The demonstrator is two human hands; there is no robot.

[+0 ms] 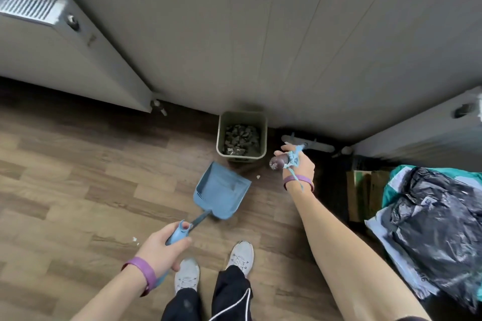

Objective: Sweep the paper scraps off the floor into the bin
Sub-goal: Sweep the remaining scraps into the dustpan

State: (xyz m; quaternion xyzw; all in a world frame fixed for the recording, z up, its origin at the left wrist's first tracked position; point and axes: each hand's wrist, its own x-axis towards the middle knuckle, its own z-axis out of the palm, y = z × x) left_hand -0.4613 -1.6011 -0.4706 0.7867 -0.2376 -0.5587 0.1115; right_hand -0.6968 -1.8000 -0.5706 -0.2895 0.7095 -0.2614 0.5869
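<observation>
Dustpan [223, 190] handle gripped by left hand [163, 249], pan ahead near bin [242, 135]; broom handle [280, 160] clasped upright in right hand [300, 164], parked clear.

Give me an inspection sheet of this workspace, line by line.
Surface: wood-look floor, a few paper scraps left on it.
Job's things: green bin by the wall, scraps inside; blue dustpan looks empty, tilted toward the bin; broom handle upright, head by the wall.
Clutter: black bags and cardboard at right.
Grippers: left hand grips the dustpan handle; right hand grips the broom handle.
Cables: nothing seen; only a blue cord tied on the broom top.
Surroundings: radiator on the left wall.
</observation>
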